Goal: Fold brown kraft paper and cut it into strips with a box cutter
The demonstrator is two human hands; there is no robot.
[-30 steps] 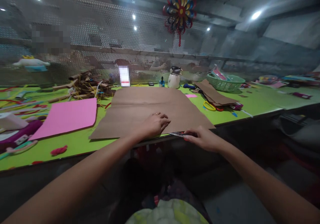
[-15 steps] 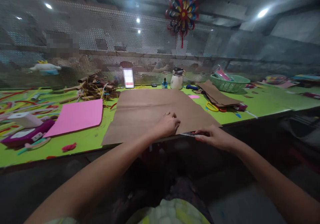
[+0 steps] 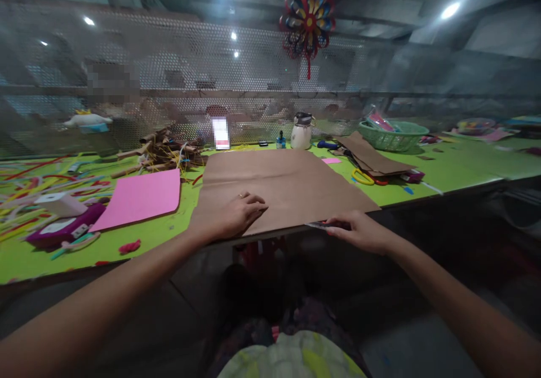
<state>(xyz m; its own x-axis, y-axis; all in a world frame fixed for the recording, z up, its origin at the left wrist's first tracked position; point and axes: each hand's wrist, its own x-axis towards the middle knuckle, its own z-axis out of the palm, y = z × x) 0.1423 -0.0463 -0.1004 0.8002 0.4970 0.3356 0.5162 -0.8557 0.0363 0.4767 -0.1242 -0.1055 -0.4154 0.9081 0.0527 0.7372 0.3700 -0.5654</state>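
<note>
A large sheet of brown paper point(image 3: 270, 178) lies on the green table, its near side at the front edge. My left hand point(image 3: 243, 213) rests on the sheet's near left part, fingers loosely stretched and nothing in them. At the front edge, to the right, my right hand point(image 3: 359, 230) is closed around a bladed tool point(image 3: 316, 225) with a red and dark handle. Its thin metal blade points left along the paper's near edge. Whether it is a knife or scissors, I cannot tell.
Pink paper point(image 3: 143, 198) and a purple box point(image 3: 65, 228) lie left, near colourful strips. Behind them is a pile of brown paper rolls point(image 3: 164, 150). A phone point(image 3: 221, 133), a white jar point(image 3: 301, 134), yellow-handled scissors point(image 3: 362, 177) and a green basket point(image 3: 393, 136) stand or lie farther back.
My left hand has slid left along the brown paper, and its fingers have loosened from a curl. My right hand stays at nearly the same spot with the bladed tool.
</note>
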